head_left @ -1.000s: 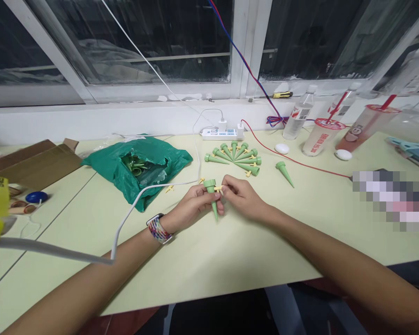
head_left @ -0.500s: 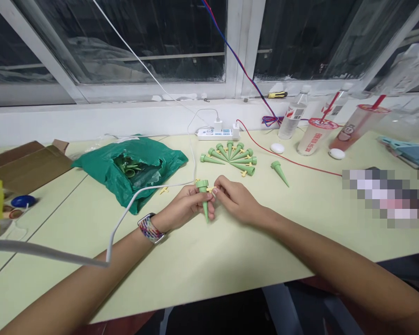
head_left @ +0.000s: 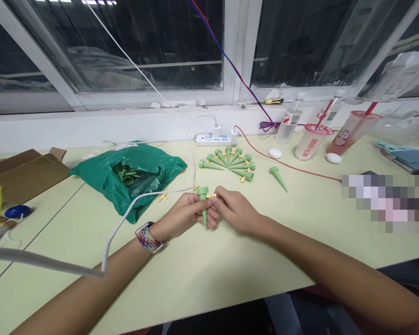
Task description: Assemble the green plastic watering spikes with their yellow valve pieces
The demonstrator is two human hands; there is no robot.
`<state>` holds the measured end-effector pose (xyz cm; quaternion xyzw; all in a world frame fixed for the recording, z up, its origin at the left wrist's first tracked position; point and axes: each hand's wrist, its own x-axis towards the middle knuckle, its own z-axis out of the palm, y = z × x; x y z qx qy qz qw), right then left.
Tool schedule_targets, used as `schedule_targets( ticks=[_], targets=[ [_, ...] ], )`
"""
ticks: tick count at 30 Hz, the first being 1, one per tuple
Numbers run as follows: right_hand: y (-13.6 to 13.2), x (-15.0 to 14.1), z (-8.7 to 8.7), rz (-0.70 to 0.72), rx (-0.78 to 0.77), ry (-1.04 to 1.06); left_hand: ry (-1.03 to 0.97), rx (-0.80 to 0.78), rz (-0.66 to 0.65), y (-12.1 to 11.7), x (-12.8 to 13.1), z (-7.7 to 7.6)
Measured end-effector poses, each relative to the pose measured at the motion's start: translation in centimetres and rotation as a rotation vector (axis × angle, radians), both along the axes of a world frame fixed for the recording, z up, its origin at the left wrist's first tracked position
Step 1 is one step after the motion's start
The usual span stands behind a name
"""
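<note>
My left hand (head_left: 185, 213) is closed round a green plastic cone spike (head_left: 204, 204), held upright with its point down over the pale green table (head_left: 209, 270). My right hand (head_left: 234, 209) pinches a small yellow valve piece (head_left: 211, 196) against the side of that spike near its top. A colourful band sits on my left wrist (head_left: 147, 236). Behind my hands, a fan of several finished green spikes (head_left: 230, 163) lies on the table, and a single spike (head_left: 278, 177) lies apart to their right.
A green plastic bag (head_left: 132, 174) with more parts lies left of centre, a loose yellow piece (head_left: 163, 197) beside it. A white cable (head_left: 125, 218) crosses the table toward a power strip (head_left: 214, 138). Cardboard (head_left: 24, 170) sits far left; a bottle (head_left: 289, 122) and cups (head_left: 312, 141) back right.
Both hands keep their hold on the spike and the yellow piece. The view has shifted slightly, so everything sits a little lower and further left in the frame.
</note>
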<state>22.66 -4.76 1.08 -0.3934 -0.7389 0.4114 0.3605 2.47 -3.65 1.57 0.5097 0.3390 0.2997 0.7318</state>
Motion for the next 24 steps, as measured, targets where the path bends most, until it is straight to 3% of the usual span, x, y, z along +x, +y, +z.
schedule_targets(
  ticks=[3,6,8,10,13,15,17,21,24],
  targets=[
    [-0.2,0.2,0.2,-0.061,0.145,-0.131,0.003,-0.019,-0.026,0.3,-0.4,0.4],
    [-0.2,0.1,0.1,-0.056,0.207,-0.13,-0.019,-0.026,-0.024,0.2,-0.4,0.3],
    [0.0,-0.1,0.0,-0.021,0.171,-0.054,-0.039,-0.012,-0.01,0.0,-0.3,0.0],
    [0.2,-0.4,-0.2,0.054,-0.047,0.132,-0.046,0.027,0.011,-0.3,0.0,-0.3],
    [0.8,-0.7,-0.4,0.166,-0.509,0.404,-0.019,0.113,0.047,-0.8,0.5,-0.4],
    [1.0,-0.8,-0.4,0.173,-0.638,0.444,-0.002,0.121,0.063,-0.9,0.7,-0.2],
    [0.8,-0.7,-0.3,0.136,-0.53,0.382,-0.014,0.068,0.07,-0.8,0.6,0.0],
    [0.0,-0.5,-0.3,0.025,0.036,0.067,-0.036,-0.053,0.044,-0.2,-0.1,0.5],
    [-0.3,-0.2,-0.4,-0.05,0.256,-0.086,-0.029,-0.105,0.003,0.1,-0.5,0.8]
  ],
)
